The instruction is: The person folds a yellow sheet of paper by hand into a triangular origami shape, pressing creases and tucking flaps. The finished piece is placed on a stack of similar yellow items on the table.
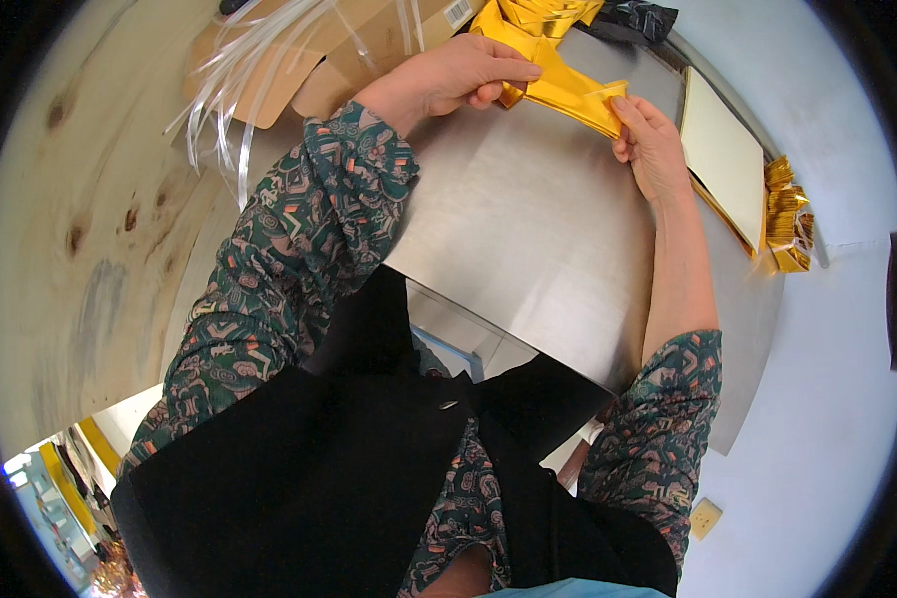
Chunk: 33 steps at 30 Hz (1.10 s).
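A strip of shiny gold foil [571, 95] stretches between my two hands above the far part of a metal tabletop [528, 219]. My left hand [458, 78] pinches its left part between thumb and fingers. At the strip's right end, my right hand [650, 140] grips the folded edge with thumb and fingertips. More crumpled gold foil [538, 18] lies just behind the strip, at the far edge of view. Whether it joins the held strip I cannot tell.
Clear plastic strips [244, 90] hang over an open cardboard box [339, 75] at the far left. Black plastic [636, 18] lies at the back. On the right are a cream flat board [723, 159] and a gold foil bundle [789, 214] by the wall. A plywood surface [80, 199] fills the left.
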Tool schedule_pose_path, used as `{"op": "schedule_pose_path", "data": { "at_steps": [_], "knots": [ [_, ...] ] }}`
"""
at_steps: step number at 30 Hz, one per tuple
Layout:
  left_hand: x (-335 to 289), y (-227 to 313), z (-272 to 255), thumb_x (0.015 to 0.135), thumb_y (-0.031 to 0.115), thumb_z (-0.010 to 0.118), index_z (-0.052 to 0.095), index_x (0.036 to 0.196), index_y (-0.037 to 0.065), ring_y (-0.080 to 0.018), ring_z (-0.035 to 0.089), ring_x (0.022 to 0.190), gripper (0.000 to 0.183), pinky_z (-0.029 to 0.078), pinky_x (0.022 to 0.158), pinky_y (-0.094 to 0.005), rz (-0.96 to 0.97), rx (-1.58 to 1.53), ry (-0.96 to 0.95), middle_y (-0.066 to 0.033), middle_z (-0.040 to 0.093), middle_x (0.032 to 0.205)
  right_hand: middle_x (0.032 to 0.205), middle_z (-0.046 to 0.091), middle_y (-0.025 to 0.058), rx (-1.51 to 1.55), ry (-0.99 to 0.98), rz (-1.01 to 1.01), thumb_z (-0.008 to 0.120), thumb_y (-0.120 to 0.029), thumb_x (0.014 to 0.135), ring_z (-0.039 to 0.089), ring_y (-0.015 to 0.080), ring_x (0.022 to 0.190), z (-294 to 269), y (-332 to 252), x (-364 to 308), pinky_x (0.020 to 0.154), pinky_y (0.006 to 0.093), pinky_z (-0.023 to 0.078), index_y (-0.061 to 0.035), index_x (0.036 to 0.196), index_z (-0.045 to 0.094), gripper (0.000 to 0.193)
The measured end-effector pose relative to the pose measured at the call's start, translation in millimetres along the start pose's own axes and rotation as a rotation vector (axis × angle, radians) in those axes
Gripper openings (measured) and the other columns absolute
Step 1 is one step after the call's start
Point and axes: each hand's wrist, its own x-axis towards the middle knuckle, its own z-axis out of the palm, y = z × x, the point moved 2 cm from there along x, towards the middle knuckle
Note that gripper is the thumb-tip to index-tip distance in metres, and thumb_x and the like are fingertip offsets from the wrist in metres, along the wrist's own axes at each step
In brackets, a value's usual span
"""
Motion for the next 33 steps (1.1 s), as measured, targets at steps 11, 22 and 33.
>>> {"op": "schedule_pose_path", "data": {
  "at_steps": [11,22,33],
  "knots": [
    [0.6,-2.8,-2.7,0.099,0.023,0.067,0.067,0.112,0.002,0.0005,0.036,0.042,0.025,0.026,0.039,-0.017,0.012,0.068,0.053,0.0074,0.054,0.064,0.065,0.057,-0.0053,-0.047,0.011,-0.002,0.072,-0.033,0.095,0.053,0.0034,0.057,2.9,0.5,-0.7,0.053,0.0196,0.039,-0.0103,0.088,0.065,0.024],
    [-1.4,0.7,-1.8,0.098,0.024,0.069,0.067,0.11,0.003,0.0003,0.038,0.043,0.024,0.026,0.039,-0.0165,0.03,0.049,0.033,0.0064,0.058,0.069,0.069,0.059,-0.0035,-0.106,-0.005,-0.064,0.071,-0.032,0.094,0.053,0.004,0.06,0.2,3.6,2.3,0.053,0.0201,0.036,-0.0093,0.087,0.065,0.024],
    [-0.8,-0.5,-9.7,0.097,0.024,0.069,0.069,0.111,0.006,0.0016,0.042,0.046,0.022,0.028,0.04,-0.0148,0.169,0.108,0.058,0.0064,0.065,0.079,0.079,0.063,-0.0017,-0.067,-0.059,0.005,0.07,-0.031,0.095,0.057,0.0057,0.069,9.3,-0.6,0.5,0.061,0.02,0.048,-0.0084,0.093,0.065,0.023]
  ]
}}
